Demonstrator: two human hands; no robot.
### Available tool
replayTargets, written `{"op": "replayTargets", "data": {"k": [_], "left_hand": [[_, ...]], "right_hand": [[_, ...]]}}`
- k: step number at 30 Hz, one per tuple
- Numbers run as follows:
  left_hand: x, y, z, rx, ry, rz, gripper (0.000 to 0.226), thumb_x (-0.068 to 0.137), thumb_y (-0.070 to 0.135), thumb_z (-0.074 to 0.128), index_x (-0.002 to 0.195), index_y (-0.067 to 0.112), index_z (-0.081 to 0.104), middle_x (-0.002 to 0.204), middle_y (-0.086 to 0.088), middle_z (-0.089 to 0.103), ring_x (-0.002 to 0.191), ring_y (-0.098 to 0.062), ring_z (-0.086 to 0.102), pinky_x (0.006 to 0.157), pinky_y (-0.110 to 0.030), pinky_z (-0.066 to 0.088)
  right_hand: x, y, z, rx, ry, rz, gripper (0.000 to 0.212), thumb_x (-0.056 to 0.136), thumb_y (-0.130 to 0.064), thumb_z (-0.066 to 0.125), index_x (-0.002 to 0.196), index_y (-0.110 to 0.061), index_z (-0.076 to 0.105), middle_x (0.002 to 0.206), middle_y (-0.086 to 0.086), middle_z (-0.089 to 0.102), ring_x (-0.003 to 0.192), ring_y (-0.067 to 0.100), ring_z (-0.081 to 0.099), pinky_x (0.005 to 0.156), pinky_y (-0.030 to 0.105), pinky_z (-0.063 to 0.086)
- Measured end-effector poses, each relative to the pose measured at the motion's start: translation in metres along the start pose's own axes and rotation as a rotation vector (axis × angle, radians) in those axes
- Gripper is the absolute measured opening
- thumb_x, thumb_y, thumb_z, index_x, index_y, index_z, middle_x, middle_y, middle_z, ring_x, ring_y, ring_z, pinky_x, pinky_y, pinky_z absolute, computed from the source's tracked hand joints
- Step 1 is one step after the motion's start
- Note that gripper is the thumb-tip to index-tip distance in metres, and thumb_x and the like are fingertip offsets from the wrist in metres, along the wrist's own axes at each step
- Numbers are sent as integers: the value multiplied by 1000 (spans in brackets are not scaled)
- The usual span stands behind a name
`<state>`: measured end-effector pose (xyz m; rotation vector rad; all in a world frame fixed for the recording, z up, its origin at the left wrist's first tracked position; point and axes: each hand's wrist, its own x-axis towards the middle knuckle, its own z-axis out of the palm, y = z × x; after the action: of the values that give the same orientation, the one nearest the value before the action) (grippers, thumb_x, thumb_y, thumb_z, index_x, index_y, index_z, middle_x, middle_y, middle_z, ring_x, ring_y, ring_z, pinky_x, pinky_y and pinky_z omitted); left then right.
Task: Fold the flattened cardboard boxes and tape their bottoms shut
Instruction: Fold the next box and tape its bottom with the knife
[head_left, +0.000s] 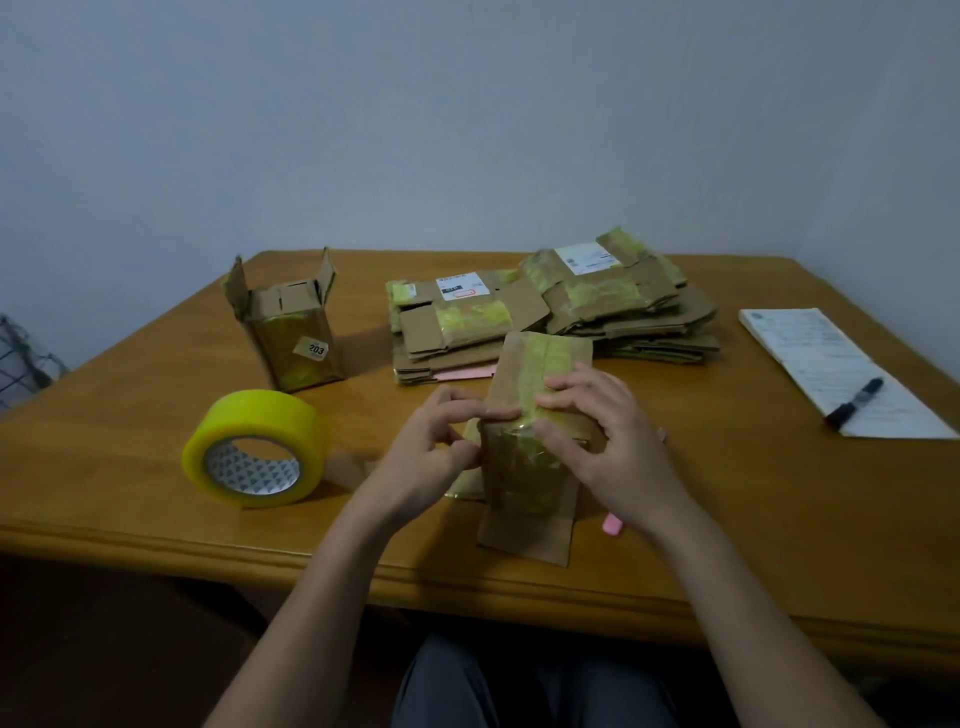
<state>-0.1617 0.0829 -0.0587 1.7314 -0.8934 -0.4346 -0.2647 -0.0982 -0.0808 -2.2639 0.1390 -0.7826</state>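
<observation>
A small cardboard box (530, 483) with yellowish tape on it stands near the table's front edge, one flap lying flat toward me. My left hand (431, 457) holds its left side, fingers curled at the top edge. My right hand (602, 441) grips its right side, fingers pressing the tape on top. A roll of yellow tape (257, 447) lies to the left. A folded box (291, 327) with a "203" sticker stands at the back left, flaps open. Two stacks of flattened boxes (561, 312) lie behind the held box.
A paper pad (831, 358) with a black marker (854, 402) on it lies at the right of the wooden table (156, 493). A small pink object (613, 524) peeks out by my right wrist. A wall stands behind the table.
</observation>
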Motion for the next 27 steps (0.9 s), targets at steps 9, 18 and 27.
{"op": "replayTargets", "data": {"k": [9,18,27], "left_hand": [[13,2,6,132,-8,116,18,82,39,66,91,23,66,98,12,64,73,3,61,55,-22,53],[14,-7,13,164,61,186,23,80,19,77,88,31,59,103,13,59,91,7,56,64,-11,48],[14,-3,10,366,47,119,39,81,16,77,94,41,50,120,7,57,106,-17,57,79,-39,58]], "right_hand": [[-7,14,3,-67,-16,-127,48,80,-33,77,124,-20,63,133,-7,55,136,17,32,108,37,27],[-5,12,-7,-32,-55,-94,47,82,-44,67,126,-28,62,135,-13,54,137,15,33,108,34,29],[-8,7,-5,-131,-134,-123,56,79,-41,75,131,-27,56,139,-15,47,137,9,29,108,24,26]]}}
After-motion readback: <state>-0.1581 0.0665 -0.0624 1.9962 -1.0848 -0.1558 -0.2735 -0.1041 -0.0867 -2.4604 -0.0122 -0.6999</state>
